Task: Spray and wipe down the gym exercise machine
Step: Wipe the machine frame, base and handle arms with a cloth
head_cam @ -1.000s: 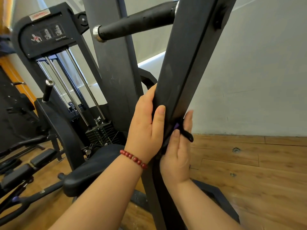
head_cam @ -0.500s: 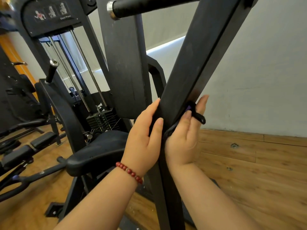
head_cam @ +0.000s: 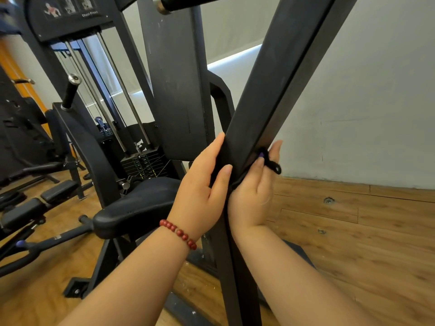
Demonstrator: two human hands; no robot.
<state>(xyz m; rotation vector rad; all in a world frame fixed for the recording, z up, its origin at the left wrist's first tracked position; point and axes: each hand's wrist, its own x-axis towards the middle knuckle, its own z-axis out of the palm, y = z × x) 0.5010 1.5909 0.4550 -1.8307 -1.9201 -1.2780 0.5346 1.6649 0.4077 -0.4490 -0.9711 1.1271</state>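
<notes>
We face the machine, and its slanted post crosses right in front of us. Our left hand grips the post from the left, thumb laid across its face. Our right hand pinches the dark cloth against the post's right edge, and a small loop sticks out there. Cloth and post are nearly the same colour, so we cannot tell how far it wraps. We see two risks: the loop could snag on the edge, or the cloth could bunch up and skip patches.
</notes>
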